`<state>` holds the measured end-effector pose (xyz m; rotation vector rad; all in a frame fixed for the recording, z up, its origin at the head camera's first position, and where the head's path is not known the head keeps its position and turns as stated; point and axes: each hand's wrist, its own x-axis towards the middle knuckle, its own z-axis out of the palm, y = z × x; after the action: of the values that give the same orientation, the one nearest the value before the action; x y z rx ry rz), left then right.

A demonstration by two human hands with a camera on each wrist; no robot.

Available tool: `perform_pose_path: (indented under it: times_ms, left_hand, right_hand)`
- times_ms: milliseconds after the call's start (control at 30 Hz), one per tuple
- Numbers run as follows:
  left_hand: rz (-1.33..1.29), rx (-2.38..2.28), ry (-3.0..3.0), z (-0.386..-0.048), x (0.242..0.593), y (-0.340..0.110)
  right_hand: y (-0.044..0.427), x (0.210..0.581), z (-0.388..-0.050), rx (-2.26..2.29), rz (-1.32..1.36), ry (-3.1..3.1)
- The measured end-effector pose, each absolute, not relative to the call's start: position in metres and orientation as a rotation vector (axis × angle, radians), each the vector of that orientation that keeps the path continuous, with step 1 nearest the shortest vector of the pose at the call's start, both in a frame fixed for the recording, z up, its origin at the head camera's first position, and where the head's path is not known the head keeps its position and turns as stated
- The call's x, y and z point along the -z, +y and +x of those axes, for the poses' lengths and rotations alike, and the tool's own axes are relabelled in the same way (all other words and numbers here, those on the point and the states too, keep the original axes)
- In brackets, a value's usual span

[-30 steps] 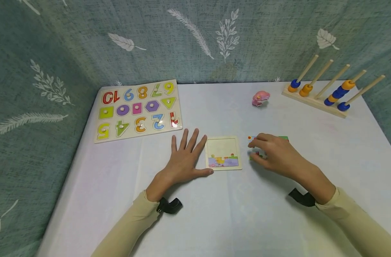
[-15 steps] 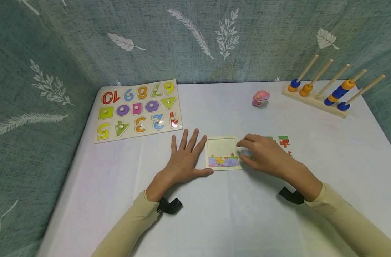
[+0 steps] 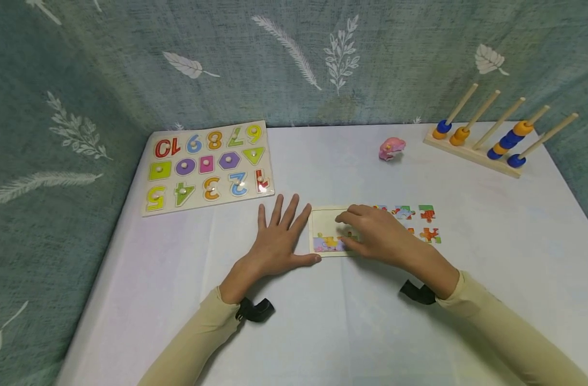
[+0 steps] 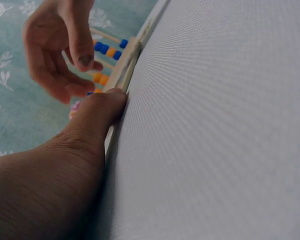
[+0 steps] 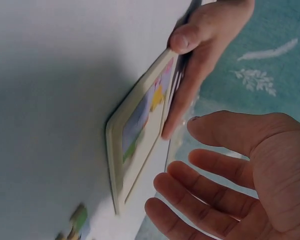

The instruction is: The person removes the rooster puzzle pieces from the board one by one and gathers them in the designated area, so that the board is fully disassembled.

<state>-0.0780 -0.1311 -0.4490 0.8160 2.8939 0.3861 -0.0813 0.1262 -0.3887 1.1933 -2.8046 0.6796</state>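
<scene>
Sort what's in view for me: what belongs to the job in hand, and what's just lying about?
Part of the job, it seems:
puzzle frame, partly filled
loose puzzle pieces, beside it
left hand, at the frame's edge
right hand, over the frame

Apparently just lying about:
number board
pink toy
bead rack

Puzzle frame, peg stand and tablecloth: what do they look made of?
The puzzle frame looks like pale wood or fibreboard; its smooth, even rim leaves it open. The peg stand is probably matt, unpainted wood, judging by its plain tan base and rods. The tablecloth seems matt woven fabric: the left wrist view shows a fine weave.
</scene>
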Motion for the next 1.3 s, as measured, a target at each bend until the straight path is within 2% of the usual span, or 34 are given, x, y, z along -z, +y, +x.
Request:
perform_pose_path:
  times_ms: [667, 1300]
  left_hand:
    - [0.824, -0.373, 2.905, -0.078, 0.451, -0.132]
    - [0.814, -0.373, 2.901, -0.079, 0.453, -0.132]
  right_hand:
    - [0.092, 0.4, -0.079, -0.677, 1.308, -2.725]
    - [0.081, 0.409, -0.081, -0.63, 1.326, -2.789]
